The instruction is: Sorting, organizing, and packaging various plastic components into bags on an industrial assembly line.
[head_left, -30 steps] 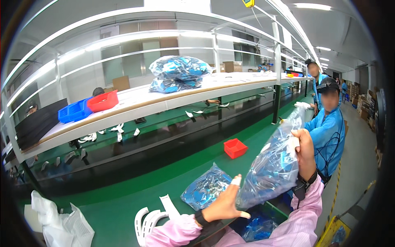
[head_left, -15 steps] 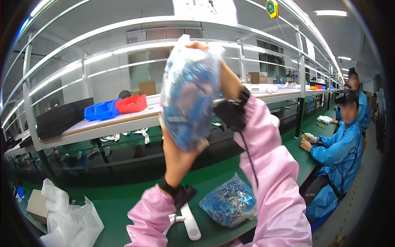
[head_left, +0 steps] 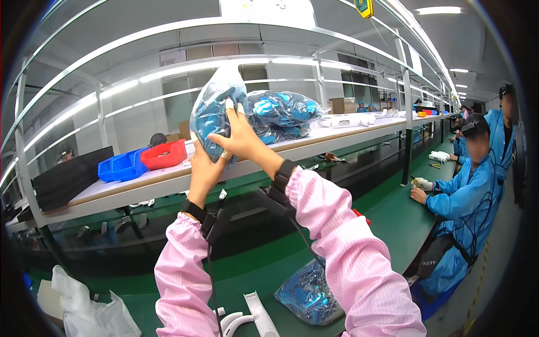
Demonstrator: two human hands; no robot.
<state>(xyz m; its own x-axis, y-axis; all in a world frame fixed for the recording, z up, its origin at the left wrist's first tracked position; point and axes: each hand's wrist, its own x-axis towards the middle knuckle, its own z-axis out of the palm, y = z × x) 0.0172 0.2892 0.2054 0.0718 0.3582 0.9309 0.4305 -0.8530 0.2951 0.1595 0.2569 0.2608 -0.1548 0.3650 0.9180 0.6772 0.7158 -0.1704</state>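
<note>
A clear plastic bag of blue parts (head_left: 209, 115) stands upright at the upper shelf's front edge, between my hands. From below, my left hand (head_left: 205, 171) grips its lower end, the fingers partly behind the bag. My right hand (head_left: 245, 137) presses on the bag's right side with its fingers pointing up; pale covers sit on some fingertips. Right beside it, more clear bags of blue parts (head_left: 286, 108) lie piled on the shelf. Another bag of blue parts (head_left: 310, 293) rests on the green bench below, partly behind my right sleeve.
Blue (head_left: 122, 165) and red bins (head_left: 164, 155) sit left on the shelf (head_left: 269, 153). White plastic parts (head_left: 259, 314) and crumpled white wrapping (head_left: 90, 309) lie on the green bench (head_left: 252, 275). A co-worker in blue (head_left: 469, 191) sits at the right; another person stands behind.
The bag in my hands has moved away from me and left, onto the shelf edge. My right hand has gone from its top to its side. The piled bags beside it now show.
</note>
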